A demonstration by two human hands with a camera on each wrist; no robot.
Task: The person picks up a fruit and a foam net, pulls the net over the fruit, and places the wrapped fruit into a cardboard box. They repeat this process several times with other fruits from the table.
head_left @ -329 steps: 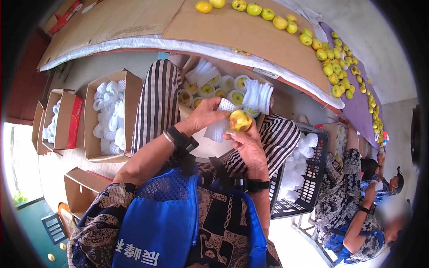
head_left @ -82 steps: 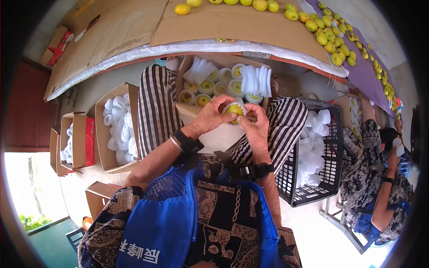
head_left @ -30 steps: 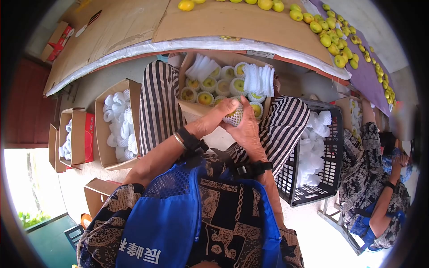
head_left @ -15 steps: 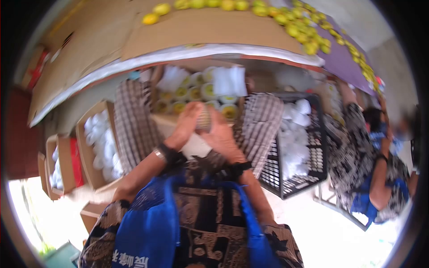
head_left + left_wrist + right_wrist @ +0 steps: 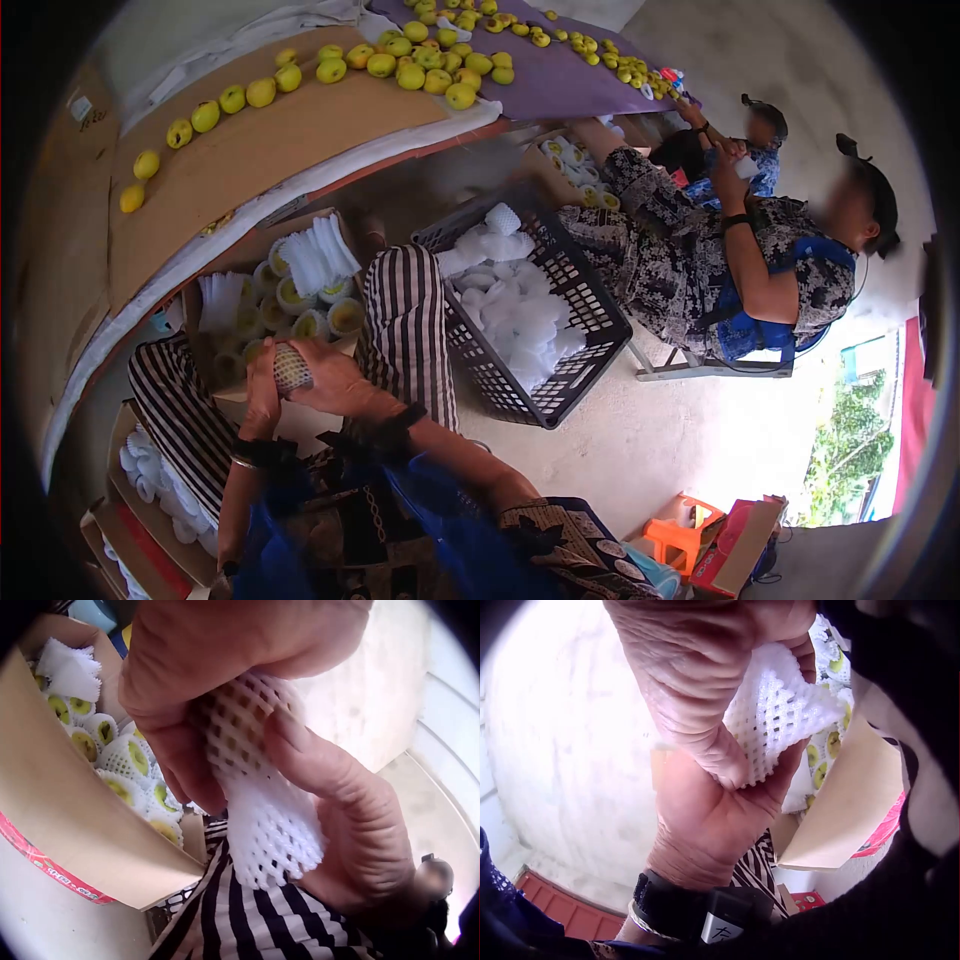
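Fingers [image 5: 174, 731] and foam net [image 5: 264, 791] hide much of the fruit [image 5: 241, 705], and the blue vest [image 5: 442, 512] is blurred

Left hand [image 5: 262, 392] and right hand [image 5: 335, 382] close together, low in front, both apparently with fingers curled.

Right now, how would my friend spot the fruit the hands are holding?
Find the open cardboard box between the striped trouser legs. By its near side, the left hand and right hand meet around a fruit in a white foam net. Unlike the netted fruits lying inside the box, this one is held in the hands.
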